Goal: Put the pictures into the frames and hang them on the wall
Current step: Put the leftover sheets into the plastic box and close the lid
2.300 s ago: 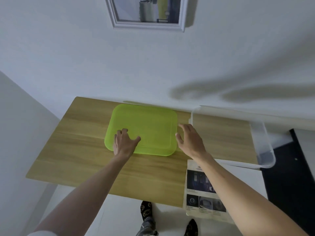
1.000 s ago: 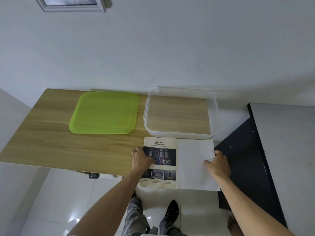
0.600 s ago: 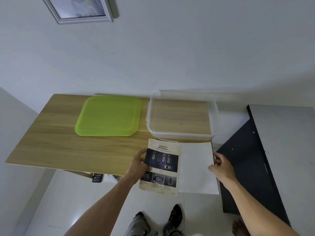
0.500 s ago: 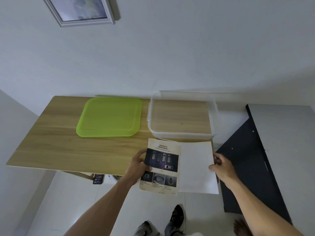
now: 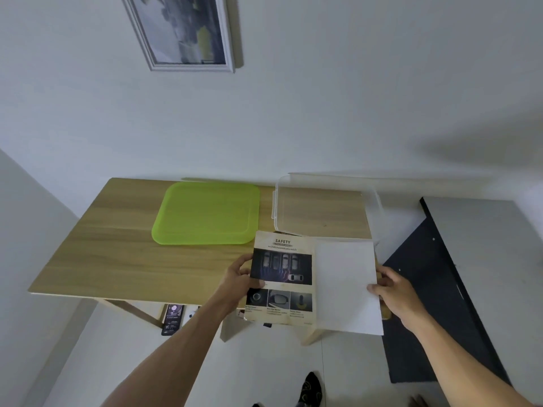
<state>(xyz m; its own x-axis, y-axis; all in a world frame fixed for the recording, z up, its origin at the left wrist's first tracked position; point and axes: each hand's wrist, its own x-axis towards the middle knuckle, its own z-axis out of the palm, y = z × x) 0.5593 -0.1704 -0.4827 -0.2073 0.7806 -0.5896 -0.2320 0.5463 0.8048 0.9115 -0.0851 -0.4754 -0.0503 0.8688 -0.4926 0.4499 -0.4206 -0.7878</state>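
The left hand (image 5: 238,279) pinches the left edge of a printed safety leaflet (image 5: 282,282), thumb on the face and fingers curled behind it. The right hand (image 5: 395,290) grips the right edge of a blank white sheet (image 5: 346,284) in the same way, thumb on top. The two papers are held side by side above the near right corner of the wooden table (image 5: 123,254), the white sheet overlapping the leaflet's right margin.

In my judgement this is the early sorting step: the pictures are in hand but no loose frame is in view to receive them. The next move calls for separating the sheets, setting one down, and finding an empty frame; thin paper bends easily, so it wants support along its edges.

Counting outward from the hands: two sheets clearly, with perhaps more hidden behind them. At twelve o'clock from the papers stands one clear plastic tub (image 5: 326,205), with nothing visible in it. At ten o'clock lies one green lid (image 5: 205,214), flat on the tabletop. Farther toward eleven o'clock, one framed picture (image 5: 183,30) already hangs on the white wall (image 5: 352,98). At seven o'clock, under the table, lies one dark phone-like object (image 5: 173,318). At three o'clock stands one dark panel (image 5: 435,304).
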